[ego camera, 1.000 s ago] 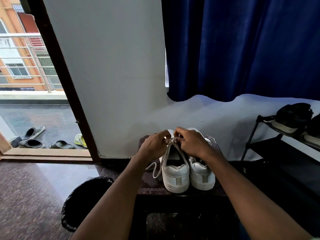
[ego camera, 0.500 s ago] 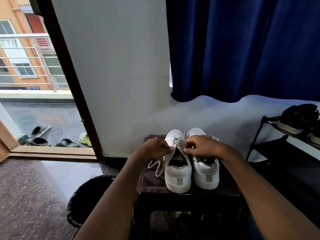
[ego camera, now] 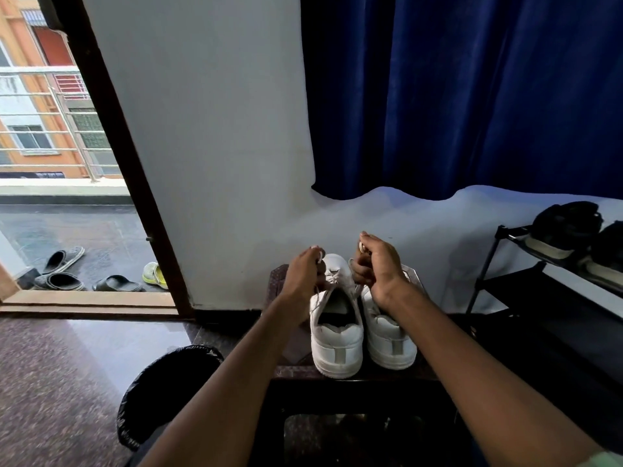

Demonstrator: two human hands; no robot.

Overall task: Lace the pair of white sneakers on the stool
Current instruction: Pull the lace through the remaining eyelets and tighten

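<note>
Where hands (ego camera: 305, 273) cover lace (ego camera: 332, 281), eyelets hidden

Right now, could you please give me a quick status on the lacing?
Both hands, left and right, pinching lace ends above left sneaker. Right sneaker beside it on stool. Nothing obstructing.

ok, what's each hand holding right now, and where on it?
Left hand and right hand each pinch one end of the white lace of the left sneaker, raised above its eyelets.
</note>
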